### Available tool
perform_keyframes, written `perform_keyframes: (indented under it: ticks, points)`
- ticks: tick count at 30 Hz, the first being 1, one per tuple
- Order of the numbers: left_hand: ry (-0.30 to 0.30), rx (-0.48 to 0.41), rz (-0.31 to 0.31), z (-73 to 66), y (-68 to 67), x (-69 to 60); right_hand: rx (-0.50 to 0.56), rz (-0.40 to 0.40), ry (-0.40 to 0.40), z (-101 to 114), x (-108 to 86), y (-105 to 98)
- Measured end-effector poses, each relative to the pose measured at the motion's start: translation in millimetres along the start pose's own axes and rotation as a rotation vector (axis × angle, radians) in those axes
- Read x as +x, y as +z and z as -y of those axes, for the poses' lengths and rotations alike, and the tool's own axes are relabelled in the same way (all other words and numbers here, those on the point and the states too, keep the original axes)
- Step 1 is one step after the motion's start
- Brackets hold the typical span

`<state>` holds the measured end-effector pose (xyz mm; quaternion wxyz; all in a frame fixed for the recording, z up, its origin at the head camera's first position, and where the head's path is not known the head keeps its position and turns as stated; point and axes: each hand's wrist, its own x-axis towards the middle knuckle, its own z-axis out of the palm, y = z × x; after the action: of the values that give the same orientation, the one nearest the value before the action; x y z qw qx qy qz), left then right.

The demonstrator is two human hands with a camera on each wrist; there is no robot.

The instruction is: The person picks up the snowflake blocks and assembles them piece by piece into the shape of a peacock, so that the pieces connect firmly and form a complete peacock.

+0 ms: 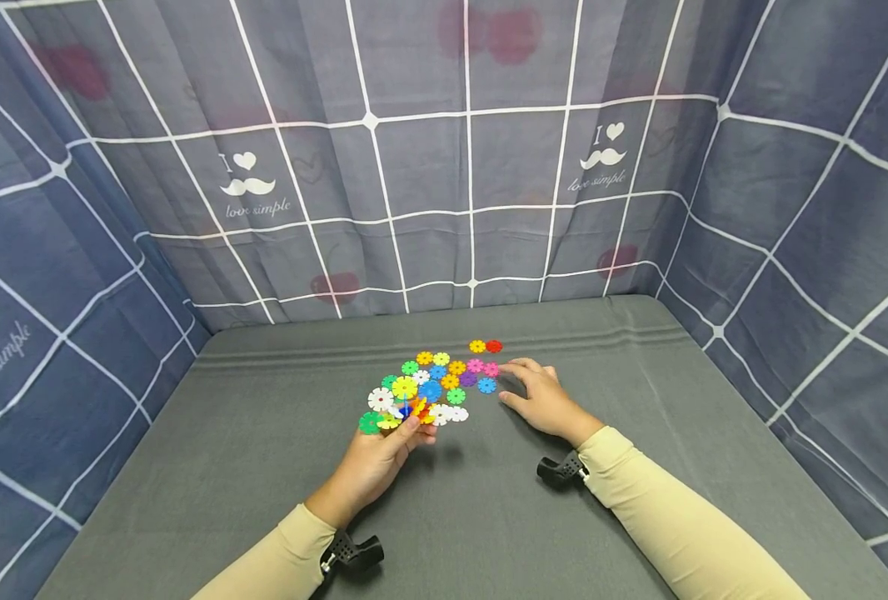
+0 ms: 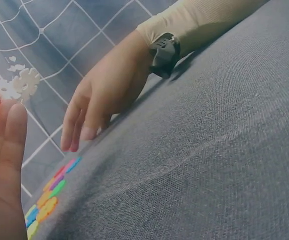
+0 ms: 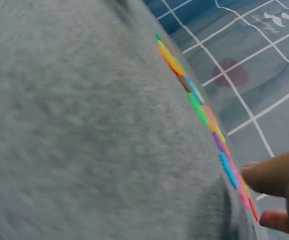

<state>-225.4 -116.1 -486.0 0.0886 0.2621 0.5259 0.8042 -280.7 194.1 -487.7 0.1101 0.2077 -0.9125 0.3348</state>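
Observation:
My left hand holds up a joined cluster of flower-shaped plastic discs, among them a yellow disc and a white disc, with the thumb against it. In the left wrist view, white discs stick out past the fingers of that hand. My right hand is lowered beside loose discs on the table, its bent fingers near a pink disc and a blue disc; whether a fingertip touches one I cannot tell. Nothing shows between its fingers.
More loose flower discs, such as an orange disc and a red disc, lie on the grey cloth-covered table behind the held cluster. A checked curtain encloses the back and sides. Each wrist bears a black camera.

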Motion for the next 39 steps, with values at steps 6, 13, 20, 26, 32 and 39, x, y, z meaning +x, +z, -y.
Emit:
perform_keyframes:
  ticks: [6,13,20,26,32,39]
  points:
    - [-0.012,0.013,-0.028,-2.6,3.1,-1.2,-0.121,0.092,-0.193,3,-1.8,9]
    - [-0.025,0.017,-0.056,-0.9,4.7,-1.2,-0.097,0.077,-0.236,8,-4.1,10]
    - [-0.052,0.016,-0.059,0.8,4.7,-1.7,-0.016,0.01,-0.257,6,-2.3,10]
    - [-0.086,0.027,-0.077,-2.3,4.5,-4.7,0.093,0.062,-0.237,14,-1.9,10]
    - [-0.09,0.038,-0.071,-2.9,4.1,-5.7,0.433,0.045,-0.126,31,-0.8,7]
    - [-0.116,0.062,-0.076,-2.5,5.5,-2.1,0.693,0.045,-0.171,54,-3.8,-7]
